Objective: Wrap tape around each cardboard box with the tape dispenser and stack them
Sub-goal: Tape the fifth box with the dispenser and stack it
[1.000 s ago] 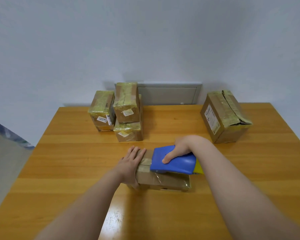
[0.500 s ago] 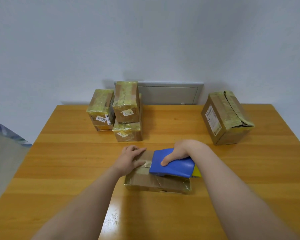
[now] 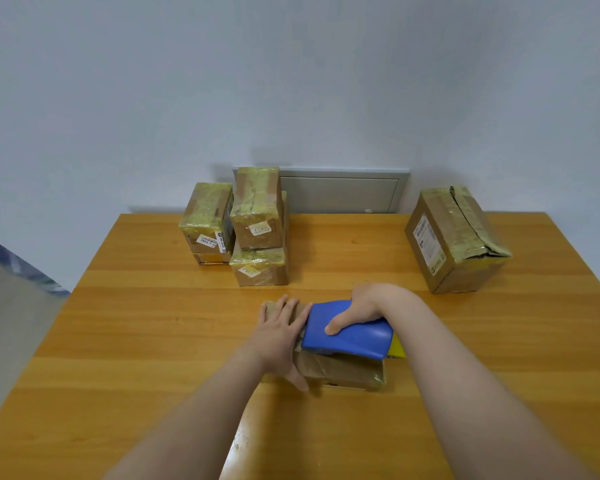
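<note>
Fingers [image 3: 284, 306] of the left hand [image 3: 279, 336]: straight and close together, flat on the left end of the low cardboard box [image 3: 340, 370], thumb down over its near side. Pins that box to the wooden table [image 3: 153, 341], centre, toward the near edge. Right hand [image 3: 364, 306]: wrapped round the blue tape dispenser [image 3: 350, 336], thumb lying across its top, other fingers hidden behind. Rests the dispenser on the box's top, right up against the left hand. Cannot tell whether tape is feeding, since the dispenser's mouth is out of sight. Shows glossy tape already across the near face and right corner of this box, so probably mid-wrap rather than finished.

Done, by the look of things: upper small box [image 3: 255, 209] taped and stacked on lower small box [image 3: 260, 268] at the back left. Just beside them, left small box [image 3: 207, 220], also taped, seemingly on a thinner one. Well apart at the back right, large box [image 3: 454, 237], taped, alone, top seam torn and lifted.

Left, as a judgement: finish this wrap, cut the tape, add the low box to the pile, and perhaps bring the large box in too.
</note>
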